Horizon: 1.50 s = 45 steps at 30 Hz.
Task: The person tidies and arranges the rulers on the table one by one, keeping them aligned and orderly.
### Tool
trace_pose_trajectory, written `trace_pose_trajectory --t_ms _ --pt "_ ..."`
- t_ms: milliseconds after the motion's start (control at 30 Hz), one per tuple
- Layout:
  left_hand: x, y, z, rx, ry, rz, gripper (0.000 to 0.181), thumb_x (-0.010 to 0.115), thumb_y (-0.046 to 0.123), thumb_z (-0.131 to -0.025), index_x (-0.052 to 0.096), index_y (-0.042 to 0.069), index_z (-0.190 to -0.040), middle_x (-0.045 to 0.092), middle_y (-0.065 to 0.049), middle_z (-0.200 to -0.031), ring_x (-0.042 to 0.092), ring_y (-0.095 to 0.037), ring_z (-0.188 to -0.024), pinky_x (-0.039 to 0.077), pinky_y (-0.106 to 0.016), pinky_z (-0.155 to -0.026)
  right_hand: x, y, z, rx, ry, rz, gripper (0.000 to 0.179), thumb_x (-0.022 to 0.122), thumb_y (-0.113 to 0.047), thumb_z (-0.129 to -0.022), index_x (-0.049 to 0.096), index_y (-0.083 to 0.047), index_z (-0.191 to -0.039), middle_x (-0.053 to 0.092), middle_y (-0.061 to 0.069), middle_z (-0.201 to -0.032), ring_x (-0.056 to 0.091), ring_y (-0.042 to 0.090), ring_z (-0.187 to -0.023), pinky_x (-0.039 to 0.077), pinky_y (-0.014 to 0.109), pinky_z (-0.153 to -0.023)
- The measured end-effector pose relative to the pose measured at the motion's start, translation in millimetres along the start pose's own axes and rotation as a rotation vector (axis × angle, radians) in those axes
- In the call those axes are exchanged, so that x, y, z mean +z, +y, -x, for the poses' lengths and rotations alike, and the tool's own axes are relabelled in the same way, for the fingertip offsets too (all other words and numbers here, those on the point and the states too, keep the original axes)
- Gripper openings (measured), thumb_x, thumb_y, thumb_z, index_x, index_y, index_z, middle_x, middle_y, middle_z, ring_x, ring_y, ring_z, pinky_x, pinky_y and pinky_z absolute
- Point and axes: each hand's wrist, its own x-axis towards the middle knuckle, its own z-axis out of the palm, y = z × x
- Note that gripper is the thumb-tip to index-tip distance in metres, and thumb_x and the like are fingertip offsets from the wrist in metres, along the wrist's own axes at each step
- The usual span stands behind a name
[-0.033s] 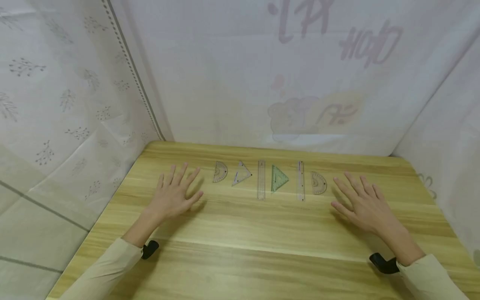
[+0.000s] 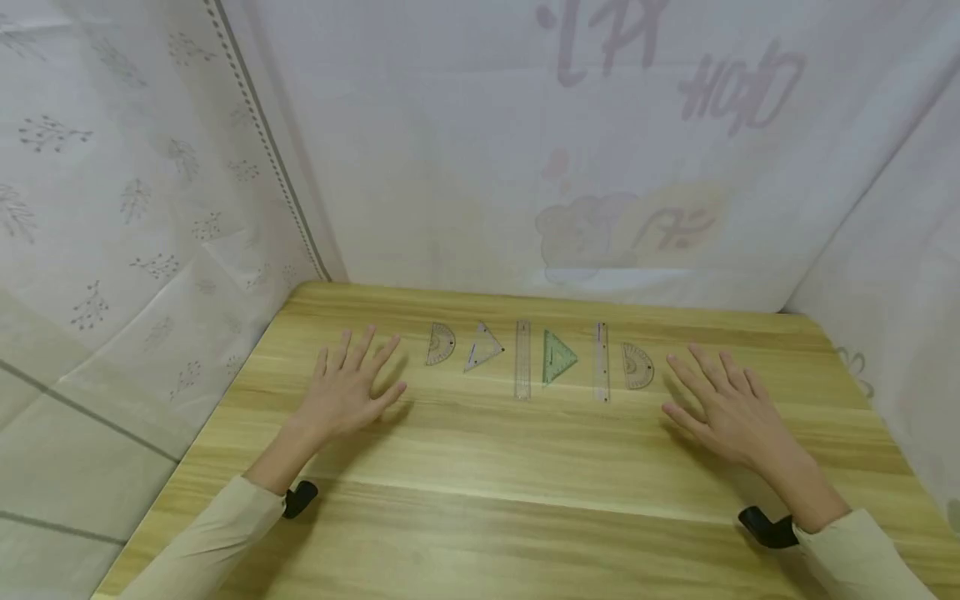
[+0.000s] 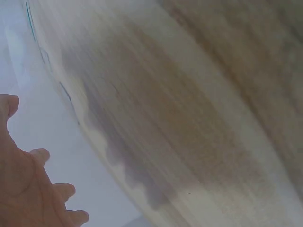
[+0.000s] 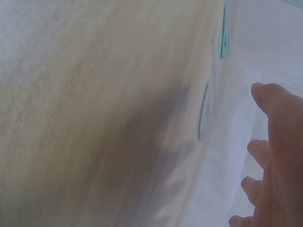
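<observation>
A row of clear drawing tools lies across the far part of the wooden table. From left to right come a protractor, a clear set square, a wide ruler, a green set square, a narrower ruler and a second protractor. My left hand, fingers spread, hovers left of the row, nearest the first protractor. On the other side my right hand is likewise spread, beside the second protractor. Neither holds anything; both wrist views show shadows on the tabletop apart from the hands.
The wood-grain table reaches back to a pale printed curtain. Leaf-patterned cloth hangs on the left, and more pale cloth on the right. Black wrist mounts stick out by the sleeves.
</observation>
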Motion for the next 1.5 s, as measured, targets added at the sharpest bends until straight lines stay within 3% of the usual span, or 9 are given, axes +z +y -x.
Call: trace_pose_trajectory --t_ms 200,300,500,633,733,833,1133,1333,1500 --pt "-4.8 -2.0 6.5 -0.019 -0.010 0.028 0.078 0.040 0.064 -0.102 0.021 0.020 -0.164 0.008 -0.022 -0.166 0.000 -0.052 -0.147 0.001 -0.073 -0.109 -1 -2 -8.4 -0.041 -0.007 -0.039 0.076 0.055 -0.050 -0.103 0.023 -0.017 -0.163 0.014 0.023 -0.165 0.009 0.058 -0.143 0.011 0.077 -0.106" --pt "-6.4 -4.3 8.7 -0.009 -0.009 0.083 0.076 0.043 0.059 -0.104 0.022 0.015 -0.163 0.012 -0.024 -0.164 0.006 -0.054 -0.146 0.007 -0.073 -0.109 -4 -3 -16.5 -0.097 0.026 -0.113 0.074 0.061 -0.042 -0.102 0.029 -0.010 -0.161 0.019 0.027 -0.162 0.019 0.059 -0.140 0.019 0.076 -0.104" --pt "-8.4 -8.7 9.9 0.071 0.039 0.359 0.063 0.059 0.032 -0.105 0.036 -0.001 -0.154 0.036 -0.028 -0.154 0.031 -0.050 -0.140 0.025 -0.064 -0.110 -8 -5 -33.6 -0.198 0.142 -0.374 0.055 0.071 -0.014 -0.097 0.049 0.000 -0.146 0.045 0.025 -0.147 0.050 0.047 -0.125 0.042 0.065 -0.094" --pt "-9.0 -10.6 9.3 0.101 0.085 0.499 0.048 0.067 0.010 -0.100 0.049 -0.005 -0.142 0.054 -0.025 -0.139 0.052 -0.046 -0.124 0.042 -0.059 -0.100 -7 -8 -44.3 -0.232 0.176 -0.508 0.038 0.069 -0.001 -0.096 0.061 0.000 -0.133 0.061 0.018 -0.130 0.065 0.032 -0.103 0.054 0.047 -0.085" --pt "-9.1 -11.7 8.9 0.102 0.113 0.581 0.043 0.069 0.002 -0.096 0.054 -0.007 -0.136 0.062 -0.024 -0.127 0.062 -0.044 -0.111 0.050 -0.056 -0.092 -5 -9 -54.8 -0.199 0.133 -0.622 0.032 0.066 -0.004 -0.100 0.063 0.000 -0.131 0.064 0.017 -0.126 0.066 0.023 -0.101 0.054 0.029 -0.084" --pt "-8.1 -13.2 8.5 0.099 0.121 0.646 0.044 0.072 0.003 -0.095 0.055 -0.007 -0.134 0.065 -0.024 -0.121 0.066 -0.042 -0.103 0.053 -0.054 -0.087 -5 -11 -68.1 -0.158 0.070 -0.710 0.032 0.063 -0.011 -0.103 0.062 -0.002 -0.134 0.064 0.018 -0.127 0.065 0.020 -0.105 0.051 0.021 -0.085" --pt "-5.6 -22.6 -1.0 0.024 0.105 0.796 0.056 0.077 0.010 -0.093 0.050 -0.008 -0.139 0.066 -0.024 -0.118 0.067 -0.041 -0.101 0.054 -0.052 -0.087 -1 -33 -113.7 -0.139 -0.063 -0.835 0.039 0.065 -0.019 -0.103 0.059 -0.005 -0.139 0.065 0.018 -0.120 0.065 0.033 -0.099 0.055 0.043 -0.075" --pt "-5.3 -19.7 -8.7 0.031 0.095 0.825 0.061 0.080 0.013 -0.091 0.050 -0.006 -0.141 0.066 -0.022 -0.116 0.068 -0.037 -0.098 0.054 -0.050 -0.087 6 -54 -139.7 -0.156 -0.106 -0.863 0.044 0.068 -0.020 -0.101 0.058 -0.005 -0.141 0.066 0.014 -0.116 0.065 0.028 -0.099 0.055 0.039 -0.077" --pt "1.2 -16.8 -13.9 0.048 0.085 0.841 0.062 0.080 0.012 -0.091 0.049 -0.008 -0.141 0.066 -0.022 -0.115 0.068 -0.036 -0.096 0.055 -0.045 -0.087 15 -71 -156.6 -0.206 -0.135 -0.892 0.048 0.069 -0.014 -0.099 0.055 -0.001 -0.143 0.066 0.015 -0.114 0.066 0.034 -0.096 0.054 0.039 -0.076"
